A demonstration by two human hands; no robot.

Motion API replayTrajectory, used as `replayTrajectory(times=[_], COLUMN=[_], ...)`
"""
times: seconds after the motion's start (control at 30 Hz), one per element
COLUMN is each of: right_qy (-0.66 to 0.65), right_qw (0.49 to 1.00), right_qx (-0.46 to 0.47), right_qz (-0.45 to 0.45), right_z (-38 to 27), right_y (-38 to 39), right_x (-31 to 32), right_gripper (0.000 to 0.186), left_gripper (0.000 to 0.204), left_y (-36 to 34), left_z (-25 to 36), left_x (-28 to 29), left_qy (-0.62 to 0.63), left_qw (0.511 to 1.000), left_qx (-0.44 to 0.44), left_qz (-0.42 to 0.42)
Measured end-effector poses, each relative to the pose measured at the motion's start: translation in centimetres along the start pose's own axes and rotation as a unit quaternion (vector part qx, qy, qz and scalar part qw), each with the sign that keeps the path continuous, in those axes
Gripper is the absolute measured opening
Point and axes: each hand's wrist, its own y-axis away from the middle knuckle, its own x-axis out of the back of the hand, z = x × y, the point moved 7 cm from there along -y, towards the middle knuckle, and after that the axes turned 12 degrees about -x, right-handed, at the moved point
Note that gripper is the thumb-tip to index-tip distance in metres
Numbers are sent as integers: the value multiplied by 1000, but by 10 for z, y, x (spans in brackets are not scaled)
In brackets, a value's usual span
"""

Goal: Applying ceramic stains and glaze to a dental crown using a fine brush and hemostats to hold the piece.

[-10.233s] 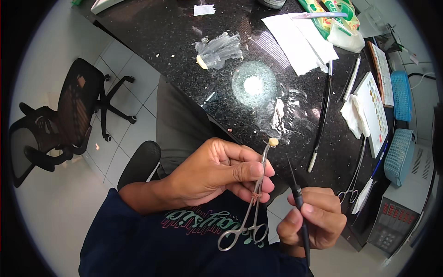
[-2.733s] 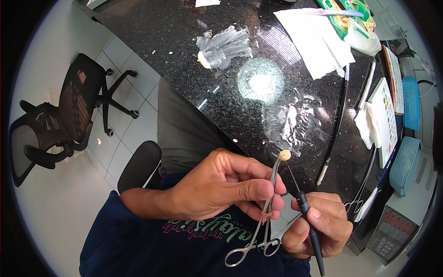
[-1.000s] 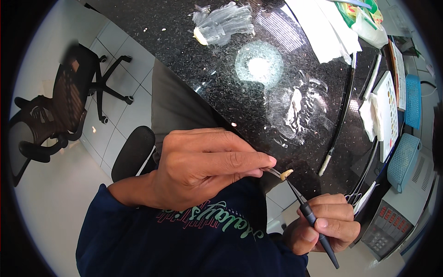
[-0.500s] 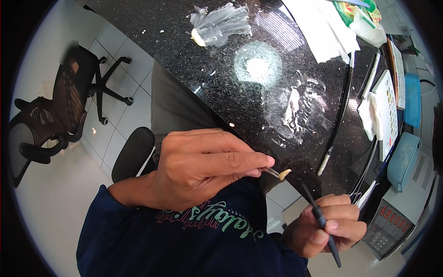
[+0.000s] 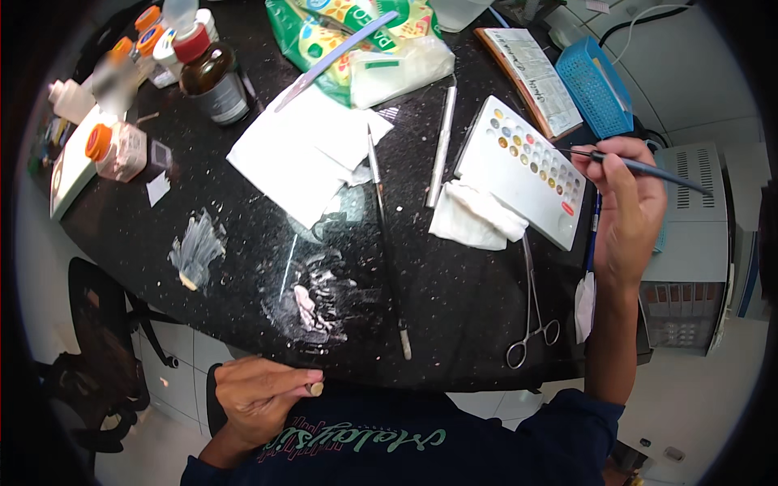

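Note:
My left hand (image 5: 259, 393) is low beside the bench's front edge, fingers closed on a mostly hidden metal clamp with a small cream piece (image 5: 316, 389) at its tip. My right hand (image 5: 628, 202) grips a fine-tipped tool (image 5: 673, 176) with a dark handle at the upper right corner of a white palette (image 5: 478, 146) of small coloured wells; whether the tip touches it I cannot tell. A folded white cloth (image 5: 466, 223) lies against the palette's lower left, and a second steel clamp (image 5: 528, 320) lies below.
The black speckled bench (image 5: 438, 324) holds long brushes (image 5: 381, 211), white paper (image 5: 275, 154), smears (image 5: 316, 300), bottles (image 5: 211, 85), a green pack (image 5: 300, 32) and a blue basket (image 5: 592, 89). A grey machine (image 5: 689, 211) stands right; an office chair (image 5: 97, 340) is left.
My view has lifted toward the bench top. My right hand has moved up to the palette with the tool, away from the cream piece, which stays low with my left hand.

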Motion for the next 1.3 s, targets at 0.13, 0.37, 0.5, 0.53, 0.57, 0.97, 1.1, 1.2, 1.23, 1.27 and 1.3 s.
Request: replayTrajectory(times=[0.13,0.37,0.5,0.53,0.57,0.97,1.1,1.2,1.23,1.27,1.3], right_qy=[32,64,61,64,66,85,91,94,92,89,89], right_qw=[998,993,990,990,990,985,984,984,985,985,985], right_qx=[-44,-35,-36,-33,-33,-25,-21,-19,-24,-29,-28], right_qz=[-37,-92,-119,-119,-120,-145,-150,-148,-146,-144,-144], right_z=[21,24,23,22,24,21,21,22,22,22,22], right_y=[-33,-47,-51,-52,-52,-54,-54,-53,-53,-53,-53], right_x=[-11,-26,-32,-32,-32,-36,-36,-37,-38,-38,-38], right_gripper=[10,9,9,9,8,9,9,8,8,8,8], left_gripper=[20,13,15,12,11,9,10,10,10,10,10], left_y=[3,14,8,2,-4,-5,-5,-5,-5,-7,-8], left_z=[3,-7,4,9,10,9,9,8,8,9,10], left_x=[2,4,13,11,4,1,1,1,1,1,1], left_qy=[-25,-39,-93,-73,-52,-41,-47,-35,-35,-28,-22], left_qw=[1000,997,995,996,993,998,998,998,998,999,1000], left_qx=[9,62,32,45,58,30,26,42,42,32,22], left_qz=[-6,26,35,-25,-87,-22,-28,-22,-22,-12,-3])
